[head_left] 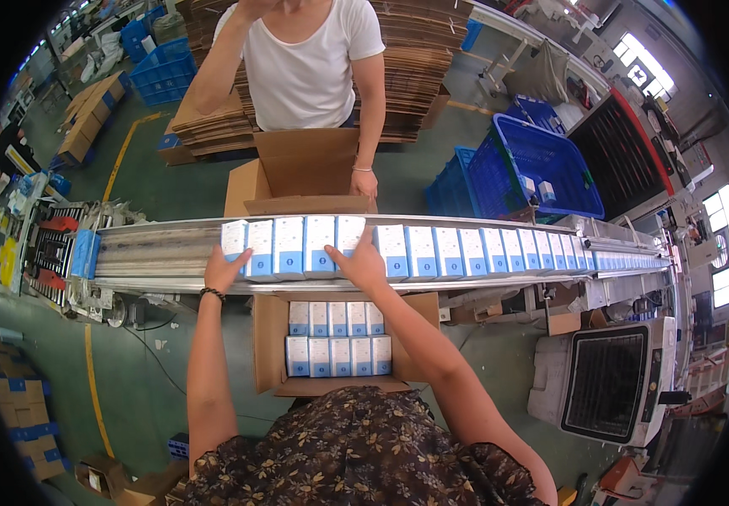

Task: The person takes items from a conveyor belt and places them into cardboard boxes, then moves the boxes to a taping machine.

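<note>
The small boxes [293,246] between the left hand [224,270] and the right hand [363,263] were white with a blue band along the lower edge, as were those in the long row [499,250] on the pale grey, silver-railed conveyor [154,253]. The same white-and-blue pattern showed on the packed boxes [337,339] in the plain brown carton [270,337]. A dark, probably black, beaded bracelet [212,293] circled the left wrist. The person's blouse [356,451] was dark with a small tan floral print. The co-worker's shirt [307,63] was white. The crates [541,164] were bright blue, the floor [145,181] dull green with yellow lines.
</note>
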The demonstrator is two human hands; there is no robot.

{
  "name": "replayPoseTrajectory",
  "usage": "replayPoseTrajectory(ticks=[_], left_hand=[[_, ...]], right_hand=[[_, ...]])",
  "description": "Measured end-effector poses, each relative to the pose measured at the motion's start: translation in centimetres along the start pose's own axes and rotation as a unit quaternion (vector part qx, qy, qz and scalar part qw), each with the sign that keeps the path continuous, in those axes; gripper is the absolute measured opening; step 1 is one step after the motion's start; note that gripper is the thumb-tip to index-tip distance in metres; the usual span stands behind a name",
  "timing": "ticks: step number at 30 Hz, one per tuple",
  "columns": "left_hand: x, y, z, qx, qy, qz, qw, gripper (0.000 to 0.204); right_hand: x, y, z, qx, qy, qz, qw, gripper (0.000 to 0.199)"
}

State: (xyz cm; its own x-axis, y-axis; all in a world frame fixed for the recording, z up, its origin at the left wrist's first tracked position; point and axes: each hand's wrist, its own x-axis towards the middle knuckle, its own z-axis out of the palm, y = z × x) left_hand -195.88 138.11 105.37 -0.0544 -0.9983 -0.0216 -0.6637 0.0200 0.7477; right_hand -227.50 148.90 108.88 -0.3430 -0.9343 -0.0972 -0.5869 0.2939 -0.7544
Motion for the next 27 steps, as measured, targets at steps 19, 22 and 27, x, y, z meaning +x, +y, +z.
replayPoseTrajectory(ticks=[19, 22, 27], left_hand=[[-21.3, -2.1, 6.6, 0.186, -0.086, 0.12, 0.971, 0.056], [-19.0, 0.8, 7.4, 0.193, -0.323, 0.126, 0.918, 0.039], [-18.2, -0.5, 12.9, 0.301, -0.276, 0.155, 0.9, 0.032]], right_hand=[[-20.4, 14.8, -2.2, -0.231, -0.041, -0.045, 0.971, 0.027], [-18.8, 14.4, -0.1, -0.1, -0.083, -0.062, 0.99, 0.016], [-15.1, 12.5, 5.6, -0.249, -0.138, -0.137, 0.949, 0.054]])
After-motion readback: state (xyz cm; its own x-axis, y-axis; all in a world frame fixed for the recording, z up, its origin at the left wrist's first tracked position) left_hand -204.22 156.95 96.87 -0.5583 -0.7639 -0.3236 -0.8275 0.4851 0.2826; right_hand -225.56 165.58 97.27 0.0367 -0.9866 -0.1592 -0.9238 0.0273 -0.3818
